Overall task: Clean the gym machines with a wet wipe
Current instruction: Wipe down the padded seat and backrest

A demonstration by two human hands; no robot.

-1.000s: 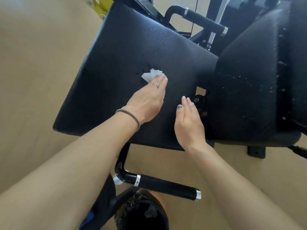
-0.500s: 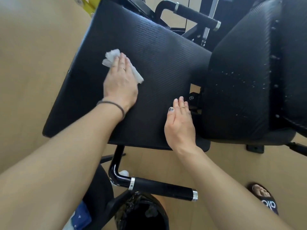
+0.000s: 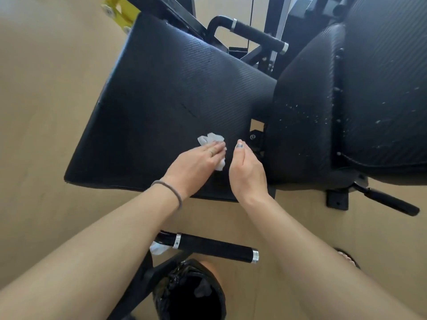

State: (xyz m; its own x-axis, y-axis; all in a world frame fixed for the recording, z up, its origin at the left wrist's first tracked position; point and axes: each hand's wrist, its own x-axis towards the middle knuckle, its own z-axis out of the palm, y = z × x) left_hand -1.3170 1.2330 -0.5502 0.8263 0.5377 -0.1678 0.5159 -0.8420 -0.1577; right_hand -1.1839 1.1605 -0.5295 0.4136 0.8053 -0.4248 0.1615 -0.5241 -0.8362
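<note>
Head view, the only one. Left hand [image 3: 196, 162] lies flat, fingers straight, pressing a crumpled white wet wipe [image 3: 213, 146] onto the black seat pad [image 3: 166, 100]. No curl round the wipe, so the left grip counts as released: it pushes, it does not pinch. The wipe pokes out past the fingertips and along the hand's right edge, near the pad's near-right corner.

Right hand [image 3: 246, 172] stands on its edge on the same pad, just beside the left one, fingers straight and together, holding nothing; released grip. It seems to be bracing.

Key relation: nearly all the unwiped pad lies ahead and to the left of the wipe, and the pad's long axis runs away from the person, up-left in the frame. Left hand is on the wipe, so it is the nearer one; the likely next stroke goes forward along that axis. The back pad [image 3: 307, 116] to the right shows white specks, probably still to be done.

Counts:
- wet wipe under a hand: one; another white scrap sits low by the near handle [image 3: 215, 247], cannot tell what it is
- padded handles: two, near and far handle [image 3: 258, 35]
- pads: two
- black-lined bin [image 3: 191, 294]: one, on the floor [image 3: 46, 112]
</note>
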